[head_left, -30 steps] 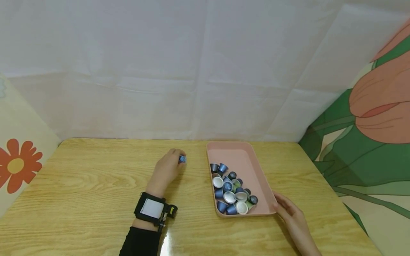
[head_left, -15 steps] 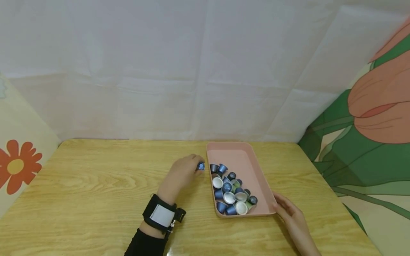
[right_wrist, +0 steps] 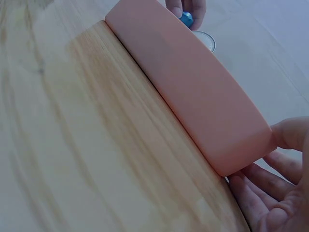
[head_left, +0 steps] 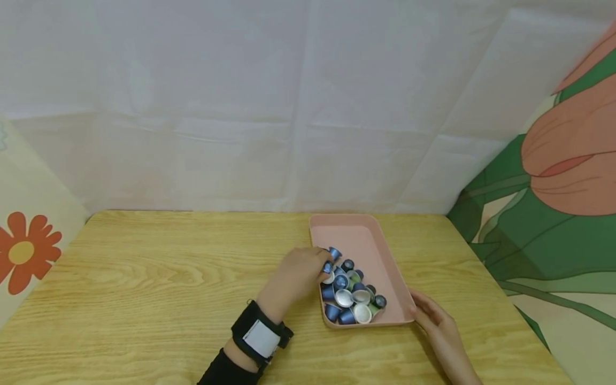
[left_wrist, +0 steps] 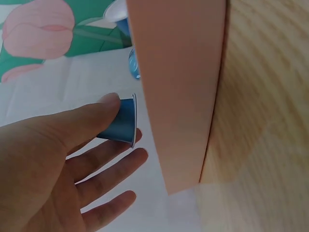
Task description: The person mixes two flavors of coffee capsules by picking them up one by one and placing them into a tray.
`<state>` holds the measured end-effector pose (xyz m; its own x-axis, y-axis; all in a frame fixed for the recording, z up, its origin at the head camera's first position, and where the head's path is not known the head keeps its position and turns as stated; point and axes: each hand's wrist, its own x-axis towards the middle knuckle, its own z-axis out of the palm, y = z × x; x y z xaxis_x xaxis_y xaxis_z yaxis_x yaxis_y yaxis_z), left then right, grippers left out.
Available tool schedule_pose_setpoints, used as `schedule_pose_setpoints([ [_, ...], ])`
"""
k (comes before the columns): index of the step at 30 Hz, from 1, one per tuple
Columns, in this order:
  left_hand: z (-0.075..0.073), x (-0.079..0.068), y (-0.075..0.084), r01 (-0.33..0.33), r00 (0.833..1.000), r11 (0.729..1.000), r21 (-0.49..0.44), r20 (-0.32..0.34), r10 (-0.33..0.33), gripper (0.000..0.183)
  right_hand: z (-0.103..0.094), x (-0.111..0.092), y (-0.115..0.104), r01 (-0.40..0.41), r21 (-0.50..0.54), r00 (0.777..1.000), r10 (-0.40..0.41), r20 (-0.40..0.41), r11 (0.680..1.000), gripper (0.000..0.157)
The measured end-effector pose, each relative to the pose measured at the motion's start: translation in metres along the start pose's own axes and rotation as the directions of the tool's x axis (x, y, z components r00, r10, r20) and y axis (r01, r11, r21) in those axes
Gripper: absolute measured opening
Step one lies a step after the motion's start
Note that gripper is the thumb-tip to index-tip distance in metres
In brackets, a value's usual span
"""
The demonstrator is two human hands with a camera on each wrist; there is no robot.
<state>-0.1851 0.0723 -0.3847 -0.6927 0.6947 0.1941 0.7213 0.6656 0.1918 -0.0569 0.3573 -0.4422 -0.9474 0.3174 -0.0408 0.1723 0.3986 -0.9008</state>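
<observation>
Over the near-left side of a pink tray [head_left: 366, 235], my left hand [head_left: 298, 274] pinches a blue coffee capsule [left_wrist: 121, 121] between thumb and index finger. Its other fingers are spread loosely in the left wrist view. The tray holds a heap of coffee capsules [head_left: 344, 297], blue, dark and green with silvery lids, gathered at its left and near end. My left hand hides part of that heap. At the tray's near right corner my right hand [head_left: 440, 329] holds on, with the thumb at the rim and the fingers below it against the corner [right_wrist: 251, 157].
The tray stands on a wood-grain table [head_left: 159, 283]. Behind it hangs a white sheet [head_left: 216, 107]. Flower-patterned panels [head_left: 572, 176] flank the table on both sides. A black wrist strap [head_left: 262, 337] with a small camera is on the left wrist.
My left hand has moved right and toward me with the capsule, from the bare table left of the tray to above the heap. The right hand and tray have stayed put.
</observation>
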Motion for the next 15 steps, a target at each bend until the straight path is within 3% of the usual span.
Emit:
schedule_pose_setpoints([
  [7, 0.0081, 0.0013, 0.0079, -0.087, 0.995, 0.993, 0.085, -0.048, 0.091, 0.033, 0.0007, -0.0005, 0.0002, 0.02, 0.005, 1.0, -0.02, -0.007, 1.0, 0.057],
  [15, 0.0106, 0.0019, 0.0107, -0.096, 0.994, 0.994, 0.055, -0.055, 0.099, 0.027, 0.0003, -0.0004, -0.0012, -0.018, 0.007, 1.0, 0.018, 0.004, 1.0, 0.06],
])
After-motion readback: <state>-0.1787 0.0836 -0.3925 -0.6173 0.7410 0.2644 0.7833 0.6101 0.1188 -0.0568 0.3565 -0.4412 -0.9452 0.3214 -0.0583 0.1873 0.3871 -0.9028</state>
